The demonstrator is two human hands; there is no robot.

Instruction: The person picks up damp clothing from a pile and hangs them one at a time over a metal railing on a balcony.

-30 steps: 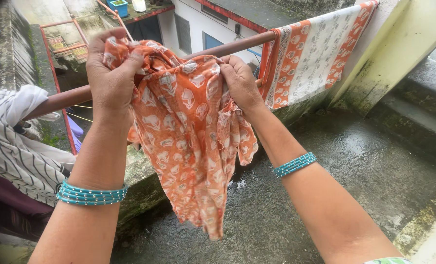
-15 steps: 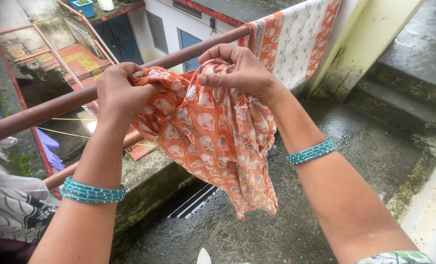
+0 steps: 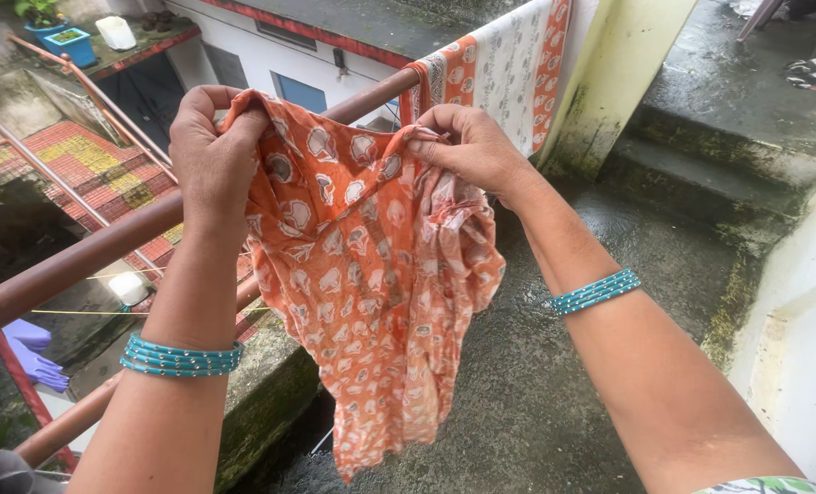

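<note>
Both raised hands, left hand (image 3: 211,151) and right hand (image 3: 472,151), grip the orange printed cloth (image 3: 371,274) by its top edge.

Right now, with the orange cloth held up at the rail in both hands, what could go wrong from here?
1. The orange printed cloth is pinched only along its top edge by the left hand and right hand; a slipped grip could drop it past the brown rail to the levels below.
2. The concrete floor looks wet, so a dropped cloth would likely get dirty.
3. The hanging orange-and-white cloth sits close on the rail, so they may overlap.
</note>
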